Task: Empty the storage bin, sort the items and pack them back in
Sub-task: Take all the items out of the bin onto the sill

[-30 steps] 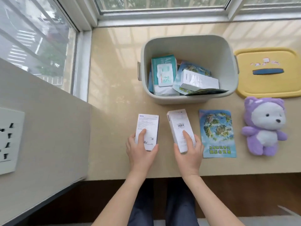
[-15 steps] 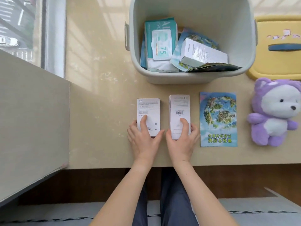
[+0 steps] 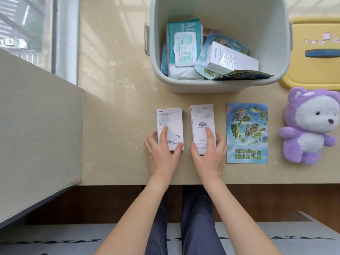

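Nearest to us, our knees in dark blue trousers (image 3: pixel 195 227) sit under the edge of a beige counter (image 3: pixel 114 107), and both bare forearms reach forward onto it.

Our left hand (image 3: pixel 161 151) clasps the near end of the left carton (image 3: pixel 170 126), a white box lying flat with small print and a barcode on top. The index finger lies along its top, the thumb presses its right edge, and the other fingers hug its left edge. Our right hand (image 3: pixel 209 153) holds the right carton (image 3: pixel 202 118) in the same way. This second white box is a little longer and lies just beside the first, with a narrow strip of counter between them. The two hands are close together but not touching.

Right of the cartons a colourful leaflet (image 3: pixel 247 133) showing green islands lies flat. Further right a purple and white plush bear (image 3: pixel 311 126) lies on its back.

Beyond these stands the pale grey storage bin (image 3: pixel 202 87), open at the top. Inside, a teal pack of wet wipes (image 3: pixel 184 45) leans at the left. At the right a long white box (image 3: pixel 231 58) rests on a blue leaflet in the bin (image 3: pixel 200 61).

A yellow lid (image 3: pixel 312 74) with a blue slot lies to the right of the bin, and a window frame (image 3: pixel 66 39) runs along the far left
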`<action>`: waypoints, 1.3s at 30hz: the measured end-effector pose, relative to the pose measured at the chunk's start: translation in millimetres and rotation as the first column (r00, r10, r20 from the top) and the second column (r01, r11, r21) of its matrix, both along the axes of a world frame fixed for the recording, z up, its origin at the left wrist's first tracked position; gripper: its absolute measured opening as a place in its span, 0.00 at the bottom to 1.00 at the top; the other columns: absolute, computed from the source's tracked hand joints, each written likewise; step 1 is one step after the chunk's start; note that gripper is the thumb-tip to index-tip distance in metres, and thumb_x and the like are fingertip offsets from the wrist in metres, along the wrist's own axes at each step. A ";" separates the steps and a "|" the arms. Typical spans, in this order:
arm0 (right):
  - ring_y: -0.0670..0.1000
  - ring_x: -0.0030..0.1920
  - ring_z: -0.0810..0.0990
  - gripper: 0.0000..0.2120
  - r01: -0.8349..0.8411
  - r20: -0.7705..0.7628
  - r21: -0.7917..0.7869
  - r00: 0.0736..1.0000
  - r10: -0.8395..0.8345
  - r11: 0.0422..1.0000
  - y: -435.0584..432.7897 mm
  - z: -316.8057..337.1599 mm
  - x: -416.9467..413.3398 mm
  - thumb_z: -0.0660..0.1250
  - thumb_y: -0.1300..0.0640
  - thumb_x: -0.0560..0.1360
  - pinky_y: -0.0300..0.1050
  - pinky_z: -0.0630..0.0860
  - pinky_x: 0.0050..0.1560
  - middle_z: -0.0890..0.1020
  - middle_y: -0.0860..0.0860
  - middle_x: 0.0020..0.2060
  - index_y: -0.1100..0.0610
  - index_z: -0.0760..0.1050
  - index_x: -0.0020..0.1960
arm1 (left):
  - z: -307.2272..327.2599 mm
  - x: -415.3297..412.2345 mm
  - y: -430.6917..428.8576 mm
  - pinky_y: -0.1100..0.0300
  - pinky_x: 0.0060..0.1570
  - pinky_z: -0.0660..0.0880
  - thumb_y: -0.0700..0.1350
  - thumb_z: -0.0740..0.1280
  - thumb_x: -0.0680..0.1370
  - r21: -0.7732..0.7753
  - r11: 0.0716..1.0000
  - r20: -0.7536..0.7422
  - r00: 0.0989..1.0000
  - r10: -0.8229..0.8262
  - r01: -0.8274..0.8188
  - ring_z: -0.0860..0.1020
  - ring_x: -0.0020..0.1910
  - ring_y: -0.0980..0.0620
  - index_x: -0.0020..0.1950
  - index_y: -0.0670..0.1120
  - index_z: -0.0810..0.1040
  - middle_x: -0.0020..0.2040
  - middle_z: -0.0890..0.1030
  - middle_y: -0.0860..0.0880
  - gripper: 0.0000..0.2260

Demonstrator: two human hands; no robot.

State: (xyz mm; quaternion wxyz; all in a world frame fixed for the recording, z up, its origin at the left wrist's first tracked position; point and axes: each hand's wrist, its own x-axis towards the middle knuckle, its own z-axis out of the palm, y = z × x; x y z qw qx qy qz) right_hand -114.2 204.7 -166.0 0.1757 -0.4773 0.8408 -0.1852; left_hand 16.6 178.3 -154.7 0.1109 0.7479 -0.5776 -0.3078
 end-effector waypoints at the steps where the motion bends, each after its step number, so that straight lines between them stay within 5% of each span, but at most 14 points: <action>1: 0.59 0.60 0.70 0.28 0.007 0.022 -0.009 1.000 -0.006 1.000 -0.4 6.1 -1.7 0.65 0.43 0.72 0.56 0.74 0.57 0.71 0.59 0.61 0.51 0.70 0.70 | 6.9 2.2 -1.5 0.48 0.62 0.68 0.55 0.71 0.74 -0.009 1.000 0.016 1.000 -0.018 0.018 0.64 0.64 0.41 0.73 0.50 0.67 0.68 0.66 0.39 0.30; 9: 0.56 0.55 0.74 0.16 -0.181 -0.034 -0.297 0.983 0.179 0.938 -15.2 118.4 -30.6 0.64 0.54 0.76 0.43 0.68 0.59 0.79 0.56 0.53 0.62 0.76 0.60 | 115.3 27.9 -21.9 0.49 0.59 0.73 0.51 0.58 0.79 -0.299 0.930 0.030 0.976 -0.214 0.213 0.73 0.61 0.43 0.68 0.42 0.74 0.63 0.75 0.42 0.21; 15: 0.55 0.57 0.77 0.18 -0.238 -0.055 -0.436 0.970 0.238 0.868 -46.5 207.2 -63.0 0.61 0.52 0.77 0.49 0.74 0.59 0.80 0.55 0.55 0.62 0.77 0.60 | 199.3 27.5 -50.8 0.50 0.61 0.73 0.47 0.58 0.80 -0.481 0.826 0.091 0.953 -0.287 0.295 0.74 0.61 0.44 0.69 0.41 0.74 0.62 0.77 0.43 0.20; 23: 0.54 0.57 0.74 0.19 -0.282 -0.116 -0.479 0.959 0.258 0.831 -121.8 256.1 -125.7 0.62 0.53 0.76 0.46 0.70 0.62 0.80 0.58 0.55 0.63 0.76 0.61 | 240.7 -8.5 -115.0 0.51 0.59 0.73 0.49 0.59 0.79 -0.566 0.771 0.111 0.953 -0.281 0.293 0.74 0.57 0.44 0.68 0.39 0.74 0.59 0.77 0.42 0.21; 26: 0.53 0.60 0.72 0.20 -0.340 -0.129 -0.458 0.940 0.317 0.821 -152.3 252.2 -146.1 0.63 0.54 0.76 0.40 0.66 0.63 0.79 0.59 0.57 0.64 0.74 0.63 | 235.2 -27.0 -142.3 0.54 0.60 0.71 0.50 0.59 0.79 -0.549 0.785 0.093 0.954 -0.284 0.287 0.73 0.60 0.46 0.69 0.39 0.73 0.60 0.77 0.42 0.22; 30: 0.53 0.66 0.70 0.24 -0.408 -0.047 -0.330 0.908 0.417 0.851 -188.2 222.5 -169.0 0.66 0.53 0.77 0.45 0.67 0.67 0.75 0.57 0.64 0.61 0.69 0.70 | 204.8 -46.7 -179.0 0.51 0.62 0.72 0.50 0.60 0.79 -0.474 0.840 0.051 0.961 -0.271 0.262 0.73 0.62 0.43 0.70 0.39 0.71 0.63 0.76 0.41 0.23; 39: 0.52 0.74 0.61 0.39 -0.515 0.122 -0.021 0.849 0.514 0.857 -246.2 138.1 -181.4 0.71 0.47 0.73 0.46 0.61 0.72 0.64 0.52 0.73 0.52 0.57 0.78 | 120.4 -65.7 -228.4 0.48 0.71 0.63 0.51 0.68 0.77 -0.101 0.993 -0.072 0.996 -0.060 0.052 0.62 0.73 0.44 0.78 0.46 0.57 0.74 0.63 0.42 0.34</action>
